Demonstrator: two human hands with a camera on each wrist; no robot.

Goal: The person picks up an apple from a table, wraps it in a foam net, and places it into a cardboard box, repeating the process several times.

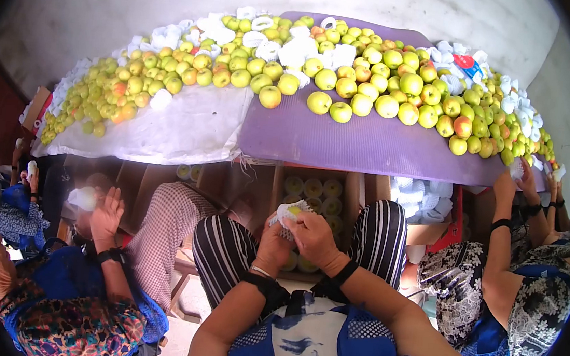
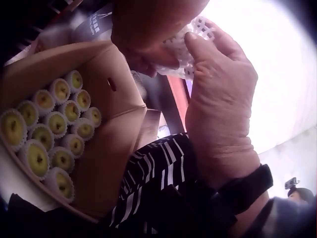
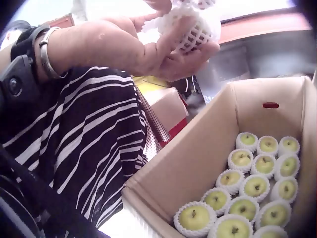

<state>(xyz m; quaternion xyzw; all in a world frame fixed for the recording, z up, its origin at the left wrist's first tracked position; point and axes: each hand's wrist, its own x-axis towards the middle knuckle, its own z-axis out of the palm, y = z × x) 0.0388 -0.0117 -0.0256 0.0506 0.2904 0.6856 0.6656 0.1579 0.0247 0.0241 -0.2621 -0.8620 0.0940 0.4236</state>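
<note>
In front of the body, the left hand [image 1: 273, 251] [image 2: 153, 25] [image 3: 119, 49] holds a green apple [image 1: 293, 210] in a white foam net [image 1: 283, 227] [image 2: 184, 57] [image 3: 195, 37] from below and the side. The right hand [image 1: 315, 237] [image 2: 222, 91] pinches the net's upper part between thumb and fingers; its fingertips show at the top edge of the right wrist view. Much of the apple is hidden by net and fingers. Below both hands stands a cardboard box [image 2: 111, 94] [image 3: 183, 171] with rows of netted apples [image 2: 57, 123] [image 3: 256, 186].
A long pile of loose apples [image 1: 410, 84] and white foam nets [image 1: 298, 50] lies on the purple mat [image 1: 343, 139] and white sheet [image 1: 198, 116] ahead. A carton of nets [image 1: 424, 231] stands right of the knees. People sit on both sides, their hands raised.
</note>
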